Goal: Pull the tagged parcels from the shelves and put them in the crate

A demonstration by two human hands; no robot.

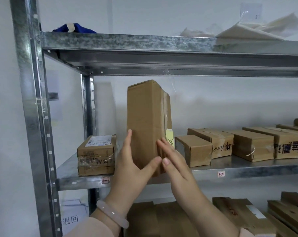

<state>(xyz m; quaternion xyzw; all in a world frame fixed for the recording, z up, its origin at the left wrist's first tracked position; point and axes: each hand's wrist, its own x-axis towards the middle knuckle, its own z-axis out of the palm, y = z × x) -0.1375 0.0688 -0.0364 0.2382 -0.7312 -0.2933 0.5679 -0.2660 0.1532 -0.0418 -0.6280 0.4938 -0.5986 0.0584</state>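
Upright parcel (144, 117) stands between left hand (131, 161) and right hand (173, 159).

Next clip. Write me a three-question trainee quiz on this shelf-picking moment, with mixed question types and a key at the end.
1. True or false: the box that the left hand and right hand touch lies flat on the shelf.
2. The yellow tag sits on this box's: A) top, B) left side, C) right side.
3. Fill in: the parcel with the white printed label sits to the box's ____.
Key: 1 false, it stands upright; 2 C; 3 left.
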